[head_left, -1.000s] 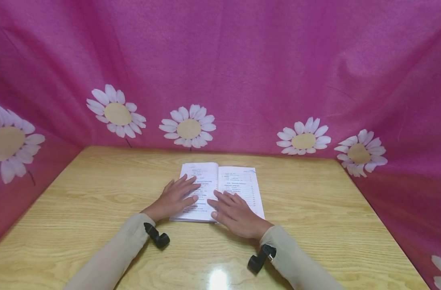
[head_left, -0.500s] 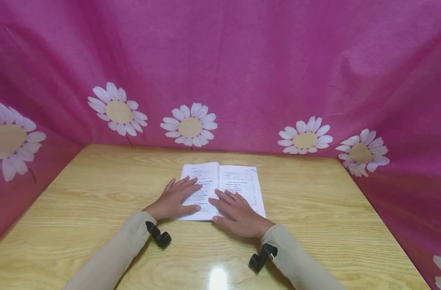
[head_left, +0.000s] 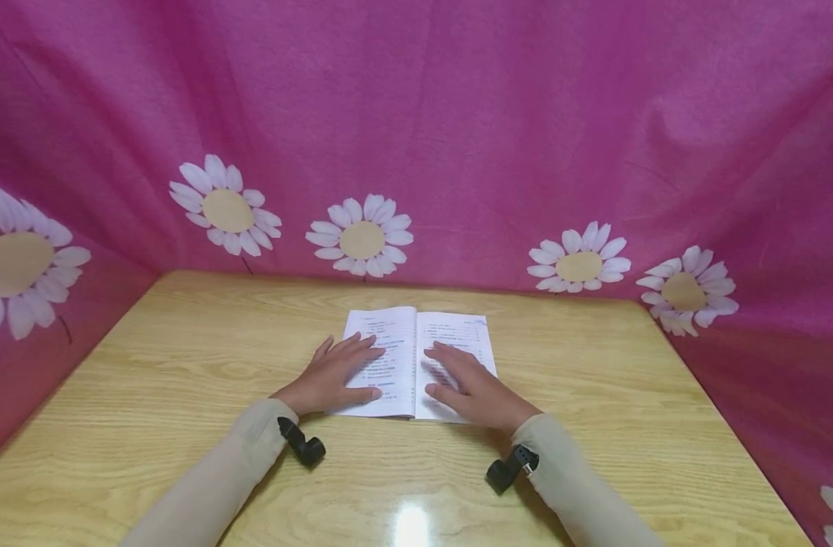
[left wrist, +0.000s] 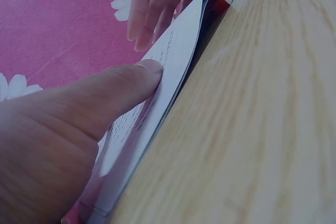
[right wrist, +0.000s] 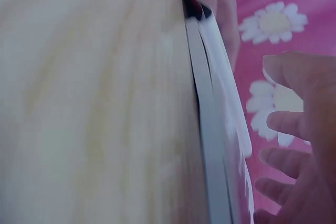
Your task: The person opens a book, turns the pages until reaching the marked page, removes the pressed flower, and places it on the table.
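Observation:
An open book (head_left: 399, 323) with printed white pages lies on the wooden table, its spine running away from me. My left hand (head_left: 330, 376) rests on the left page with fingers spread; in the left wrist view its thumb (left wrist: 131, 85) presses the paper near the lower edge. Over the right page is my right hand (head_left: 478, 387), fingers extended and thumb apart. The right wrist view shows those fingers (right wrist: 286, 161) raised off the paper, holding nothing. Near the spine the pages (left wrist: 191, 14) bulge up in a curve.
The wood-grain table (head_left: 184, 365) reaches back to a pink curtain (head_left: 457, 137) printed with large white daisies, which also closes off both sides. A black wrist camera (head_left: 303, 444) sticks out from the left sleeve, another camera (head_left: 508, 469) from the right.
My right hand has lifted and shifted right, from the book's middle over to the right page. The left hand stays on the left page, its thumb slightly lower.

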A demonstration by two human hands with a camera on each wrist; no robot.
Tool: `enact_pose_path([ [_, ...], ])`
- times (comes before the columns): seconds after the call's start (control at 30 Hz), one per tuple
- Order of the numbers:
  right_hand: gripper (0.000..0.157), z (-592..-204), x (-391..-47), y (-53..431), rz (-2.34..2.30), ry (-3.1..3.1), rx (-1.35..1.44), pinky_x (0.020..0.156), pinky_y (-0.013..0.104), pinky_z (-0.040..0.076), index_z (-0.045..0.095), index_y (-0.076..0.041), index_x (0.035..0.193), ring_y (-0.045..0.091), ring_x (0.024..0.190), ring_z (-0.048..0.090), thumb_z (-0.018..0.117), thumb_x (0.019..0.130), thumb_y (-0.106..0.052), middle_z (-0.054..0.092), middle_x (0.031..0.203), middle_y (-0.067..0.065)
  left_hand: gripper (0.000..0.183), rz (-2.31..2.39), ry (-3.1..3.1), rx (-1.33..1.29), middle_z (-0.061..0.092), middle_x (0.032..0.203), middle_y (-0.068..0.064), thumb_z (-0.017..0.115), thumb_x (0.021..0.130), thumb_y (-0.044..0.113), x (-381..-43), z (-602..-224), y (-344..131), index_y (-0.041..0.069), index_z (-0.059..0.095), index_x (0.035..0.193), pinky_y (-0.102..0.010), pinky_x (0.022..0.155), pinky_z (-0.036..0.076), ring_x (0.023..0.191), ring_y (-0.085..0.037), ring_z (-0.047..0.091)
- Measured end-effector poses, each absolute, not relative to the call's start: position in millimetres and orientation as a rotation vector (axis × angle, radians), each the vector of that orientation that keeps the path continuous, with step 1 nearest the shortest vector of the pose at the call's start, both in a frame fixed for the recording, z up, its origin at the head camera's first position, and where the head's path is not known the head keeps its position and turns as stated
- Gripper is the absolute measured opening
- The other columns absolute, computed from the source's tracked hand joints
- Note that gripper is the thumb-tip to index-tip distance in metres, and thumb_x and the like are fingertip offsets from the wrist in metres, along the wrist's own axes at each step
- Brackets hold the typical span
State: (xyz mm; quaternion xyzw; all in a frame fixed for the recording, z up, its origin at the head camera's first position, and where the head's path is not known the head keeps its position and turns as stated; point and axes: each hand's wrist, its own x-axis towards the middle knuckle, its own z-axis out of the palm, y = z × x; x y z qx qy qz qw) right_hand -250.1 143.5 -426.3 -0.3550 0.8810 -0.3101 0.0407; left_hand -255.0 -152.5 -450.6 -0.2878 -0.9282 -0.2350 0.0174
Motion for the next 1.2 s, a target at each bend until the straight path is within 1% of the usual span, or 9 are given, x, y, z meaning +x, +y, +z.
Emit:
enact_pose_path([
  [0.1, 0.066, -428.1, -254.8, 152.3, -0.962, 2.718, -1.041, 0.116, 0.052, 0.017, 0.037, -0.013, 0.149, 0.030, 0.145, 0.020, 0.058, 0.095, -0.044, 0.026, 0.157, 0.014, 0.071, -0.730, -2.885, -0.899, 0.029, 0.156, -0.008, 0.061, 0.087, 0.055, -253.9, -450.3, -152.2, 0.017, 0.044, 0.145, -0.060, 0.114, 0.001, 0.146, -0.031, 0.018],
  [0.3, 0.076, -430.0, -260.1, 164.9, -0.920, 2.747, -0.912, 0.117, 0.055, 0.007, 0.030, -0.019, 0.152, 0.031, 0.147, 0.010, 0.058, 0.091, -0.053, 0.017, 0.160, 0.010, 0.072, -0.705, -2.902, -0.892, 0.028, 0.157, -0.007, 0.060, 0.088, 0.057, -253.8, -450.1, -152.0, 0.018, 0.043, 0.146, -0.059, 0.115, 0.001, 0.146, -0.029, 0.017],
  [0.4, 0.078, -430.2, -262.4, 169.2, -0.927, 2.758, -0.884, 0.116, 0.056, 0.005, 0.028, -0.018, 0.153, 0.034, 0.147, 0.007, 0.059, 0.090, -0.054, 0.015, 0.161, 0.011, 0.072, -0.715, -2.897, -0.892, 0.029, 0.157, -0.008, 0.061, 0.087, 0.056, -253.6, -449.4, -151.8, 0.017, 0.044, 0.145, -0.059, 0.114, 0.001, 0.146, -0.030, 0.017],
  [0.63, 0.083, -430.4, -268.0, 177.8, -0.941, 2.788, -0.855, 0.115, 0.059, 0.004, 0.028, -0.014, 0.153, 0.035, 0.147, 0.007, 0.063, 0.088, -0.054, 0.012, 0.160, 0.015, 0.072, -0.727, -2.900, -0.883, 0.029, 0.157, -0.006, 0.061, 0.087, 0.058, -254.7, -450.6, -152.1, 0.019, 0.044, 0.145, -0.059, 0.115, 0.000, 0.146, -0.030, 0.017],
  [0.8, 0.090, -431.9, -270.6, 182.1, -0.958, 2.781, -0.774, 0.115, 0.058, 0.003, 0.024, -0.015, 0.154, 0.034, 0.147, 0.005, 0.063, 0.085, -0.058, 0.008, 0.161, 0.013, 0.074, -0.710, -2.911, -0.883, 0.027, 0.158, -0.005, 0.060, 0.087, 0.059, -255.9, -451.1, -152.7, 0.020, 0.042, 0.146, -0.058, 0.115, -0.001, 0.146, -0.028, 0.016],
  [0.97, 0.093, -435.2, -274.1, 187.0, -0.981, 2.774, -0.721, 0.114, 0.061, 0.004, 0.023, -0.016, 0.155, 0.034, 0.147, 0.002, 0.064, 0.083, -0.060, 0.005, 0.162, 0.011, 0.074, -0.700, -2.921, -0.875, 0.026, 0.158, -0.004, 0.060, 0.087, 0.060, -255.4, -451.2, -153.0, 0.020, 0.042, 0.147, -0.057, 0.115, -0.001, 0.147, -0.027, 0.015],
  [1.2, 0.097, -439.2, -277.8, 190.9, -0.959, 2.797, -0.700, 0.115, 0.059, 0.006, 0.023, -0.017, 0.155, 0.032, 0.148, 0.004, 0.065, 0.080, -0.063, 0.007, 0.162, 0.008, 0.074, -0.695, -2.917, -0.882, 0.026, 0.158, -0.005, 0.058, 0.087, 0.061, -254.8, -450.8, -152.7, 0.020, 0.042, 0.147, -0.058, 0.115, -0.001, 0.147, -0.028, 0.016],
])
